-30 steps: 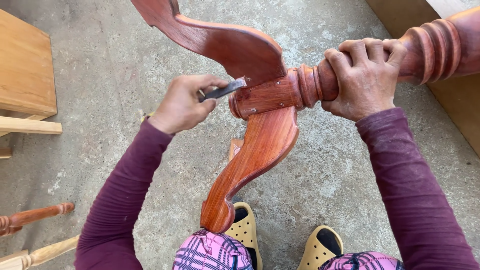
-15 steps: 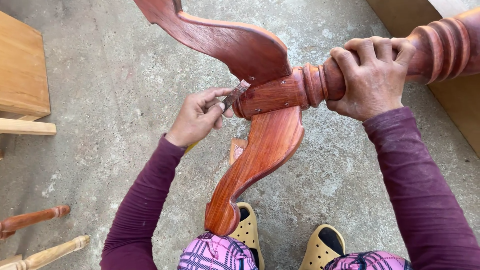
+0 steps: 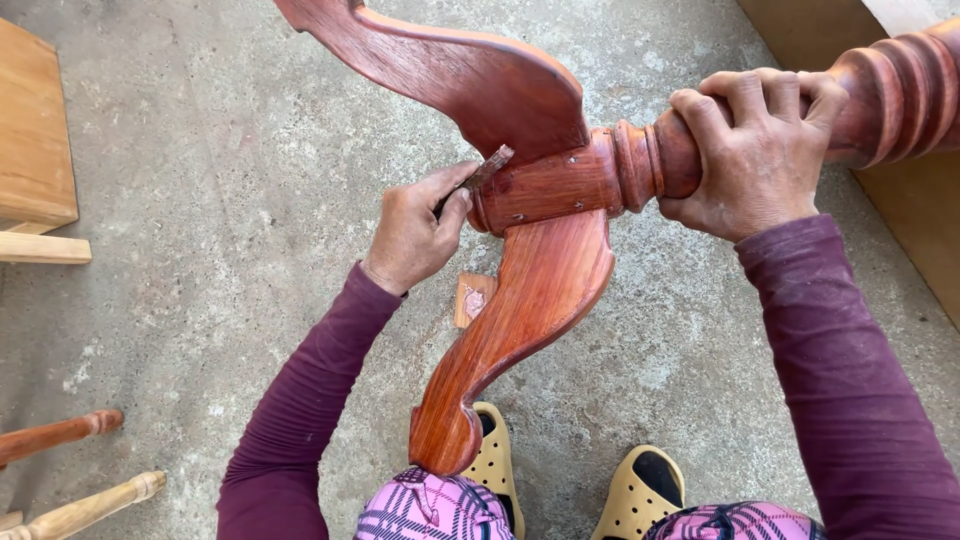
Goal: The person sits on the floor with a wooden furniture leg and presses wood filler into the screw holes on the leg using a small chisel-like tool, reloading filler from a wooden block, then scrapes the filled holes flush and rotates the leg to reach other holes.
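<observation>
Gripped by the right hand [image 3: 757, 150], the turned red-brown wooden pedestal column [image 3: 640, 165] lies horizontally above the concrete floor [image 3: 200, 180]. Left hand [image 3: 415, 232] pinches what appears to be a small dark chisel blade [image 3: 482, 172] against the column's joint with the curved red-brown wooden leg [image 3: 510, 330].

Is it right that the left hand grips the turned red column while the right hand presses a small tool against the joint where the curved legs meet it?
Not quite: the hands are swapped. In the head view, the right hand grips the turned red column, while the left hand presses the small tool against the joint where the curved legs meet it.
</observation>
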